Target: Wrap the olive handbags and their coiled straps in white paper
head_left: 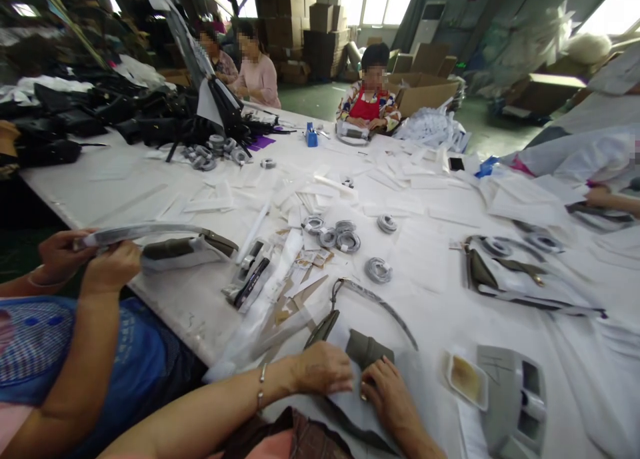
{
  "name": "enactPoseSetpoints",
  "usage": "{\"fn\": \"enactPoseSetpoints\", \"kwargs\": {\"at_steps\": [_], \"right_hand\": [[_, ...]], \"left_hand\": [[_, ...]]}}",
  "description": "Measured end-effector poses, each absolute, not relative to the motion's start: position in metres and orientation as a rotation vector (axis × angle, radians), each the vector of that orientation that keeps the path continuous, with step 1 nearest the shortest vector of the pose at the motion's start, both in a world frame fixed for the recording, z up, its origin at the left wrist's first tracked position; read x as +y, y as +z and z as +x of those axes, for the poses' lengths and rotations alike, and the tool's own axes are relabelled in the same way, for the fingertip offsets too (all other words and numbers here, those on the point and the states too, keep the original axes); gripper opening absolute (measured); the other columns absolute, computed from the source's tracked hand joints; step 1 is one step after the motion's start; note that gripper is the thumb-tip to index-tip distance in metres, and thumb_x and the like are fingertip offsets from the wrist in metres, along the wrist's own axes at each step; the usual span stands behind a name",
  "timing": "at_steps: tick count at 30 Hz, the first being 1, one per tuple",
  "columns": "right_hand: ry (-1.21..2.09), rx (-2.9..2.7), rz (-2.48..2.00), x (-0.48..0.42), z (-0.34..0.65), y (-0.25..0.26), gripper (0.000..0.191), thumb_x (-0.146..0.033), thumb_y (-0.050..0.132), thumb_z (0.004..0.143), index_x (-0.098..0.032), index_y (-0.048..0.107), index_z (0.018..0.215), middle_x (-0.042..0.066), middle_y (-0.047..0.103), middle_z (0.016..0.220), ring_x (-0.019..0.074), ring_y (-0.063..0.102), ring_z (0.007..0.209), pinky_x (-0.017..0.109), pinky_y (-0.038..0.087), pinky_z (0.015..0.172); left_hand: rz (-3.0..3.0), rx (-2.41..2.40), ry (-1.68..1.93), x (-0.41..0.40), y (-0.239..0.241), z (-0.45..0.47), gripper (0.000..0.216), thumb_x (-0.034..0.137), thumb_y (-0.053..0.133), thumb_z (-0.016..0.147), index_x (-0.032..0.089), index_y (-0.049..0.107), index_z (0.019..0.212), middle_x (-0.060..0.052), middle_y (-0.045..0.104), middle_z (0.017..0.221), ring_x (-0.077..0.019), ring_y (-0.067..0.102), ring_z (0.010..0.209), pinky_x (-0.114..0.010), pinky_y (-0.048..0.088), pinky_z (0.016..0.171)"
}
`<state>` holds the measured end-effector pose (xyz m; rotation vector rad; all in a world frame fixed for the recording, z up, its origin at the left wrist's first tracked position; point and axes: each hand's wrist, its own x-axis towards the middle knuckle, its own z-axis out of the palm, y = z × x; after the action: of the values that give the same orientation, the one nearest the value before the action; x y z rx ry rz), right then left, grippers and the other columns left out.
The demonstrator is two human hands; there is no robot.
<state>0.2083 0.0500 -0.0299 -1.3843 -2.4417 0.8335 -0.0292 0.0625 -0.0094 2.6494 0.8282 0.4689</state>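
Note:
On the table in front of me lies an olive-grey handbag [370, 350] partly covered by a pale, thin wrapping sheet [350, 402]. Its long handle [383, 304], wrapped in clear plastic, arches away from me. My left hand [323, 370], with a bracelet at the wrist, is closed with curled fingers on the sheet at the bag's left side. Close to it, my right hand [387, 389] bends its fingers over the sheet just below the olive flap, thumb pressed against the sheet. The bag's lower part is hidden by my hands and forearms.
Several grey coiled straps [347, 240] lie mid-table among white paper sheets [310, 192]. A small tray [467, 380] and a grey tape dispenser [513, 392] stand right. Another wrapped bag [530, 279] lies beyond. At left, a co-worker's hands [107, 266] handle another bag.

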Motion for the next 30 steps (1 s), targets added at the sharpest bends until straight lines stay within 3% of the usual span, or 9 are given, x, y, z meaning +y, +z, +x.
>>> {"fn": "enactPoseSetpoints", "kwargs": {"at_steps": [5, 9, 15, 22, 27, 30], "right_hand": [[1.038, -2.409, -1.457, 0.056, 0.217, -0.021, 0.02, -0.012, 0.056, 0.075, -0.03, 0.063, 0.083, -0.001, 0.068, 0.084, 0.0208, 0.065, 0.084, 0.037, 0.045, 0.093], [0.964, -2.364, -1.58, 0.045, 0.217, -0.024, 0.023, -0.012, 0.058, 0.072, -0.029, 0.063, 0.085, 0.002, 0.067, 0.09, 0.0212, 0.065, 0.086, 0.03, 0.048, 0.078], [1.31, -2.281, -1.574, 0.051, 0.22, -0.012, 0.021, -0.02, 0.054, 0.08, -0.027, 0.064, 0.096, 0.005, 0.066, 0.099, 0.0208, 0.062, 0.097, 0.03, 0.046, 0.088], [1.372, -2.193, -1.676, 0.062, 0.207, 0.01, 0.014, -0.019, 0.053, 0.078, -0.022, 0.063, 0.088, 0.005, 0.065, 0.093, 0.0208, 0.06, 0.094, 0.032, 0.044, 0.088], [1.339, -2.086, -1.671, 0.082, 0.206, 0.028, 0.015, -0.029, 0.053, 0.083, -0.023, 0.066, 0.087, 0.004, 0.068, 0.089, 0.021, 0.063, 0.088, 0.033, 0.047, 0.082], [1.268, -1.876, -1.639, 0.096, 0.193, 0.046, 0.023, -0.04, 0.055, 0.084, -0.023, 0.067, 0.094, 0.005, 0.069, 0.095, 0.0219, 0.063, 0.091, 0.034, 0.048, 0.085]], "left_hand": [[2.359, 1.524, 0.655, 0.145, -0.001, -0.078, 0.023, 0.024, 0.041, 0.099, 0.019, 0.061, 0.089, -0.003, 0.062, 0.083, -0.0172, 0.059, 0.079, -0.027, 0.048, 0.073], [2.208, 1.798, 0.481, 0.205, -0.019, -0.1, 0.019, 0.015, 0.042, 0.096, 0.016, 0.061, 0.095, -0.006, 0.062, 0.092, -0.0182, 0.06, 0.084, -0.028, 0.05, 0.077], [2.069, 1.853, 0.284, 0.251, -0.044, -0.092, 0.021, 0.01, 0.057, 0.085, 0.014, 0.06, 0.106, -0.011, 0.06, 0.107, -0.0225, 0.059, 0.099, -0.035, 0.048, 0.088], [1.893, 1.881, 0.16, 0.266, -0.043, -0.092, 0.012, 0.014, 0.056, 0.086, 0.014, 0.06, 0.098, -0.012, 0.063, 0.101, -0.0242, 0.062, 0.095, -0.035, 0.047, 0.086], [1.874, 1.882, 0.334, 0.252, -0.006, -0.104, 0.008, 0.02, 0.051, 0.089, 0.017, 0.058, 0.087, -0.009, 0.063, 0.101, -0.0219, 0.058, 0.1, -0.034, 0.044, 0.091], [1.704, 1.727, 0.672, 0.223, 0.025, -0.111, 0.011, 0.025, 0.051, 0.089, 0.018, 0.054, 0.08, -0.004, 0.063, 0.087, -0.0185, 0.059, 0.09, -0.032, 0.044, 0.087]]}}
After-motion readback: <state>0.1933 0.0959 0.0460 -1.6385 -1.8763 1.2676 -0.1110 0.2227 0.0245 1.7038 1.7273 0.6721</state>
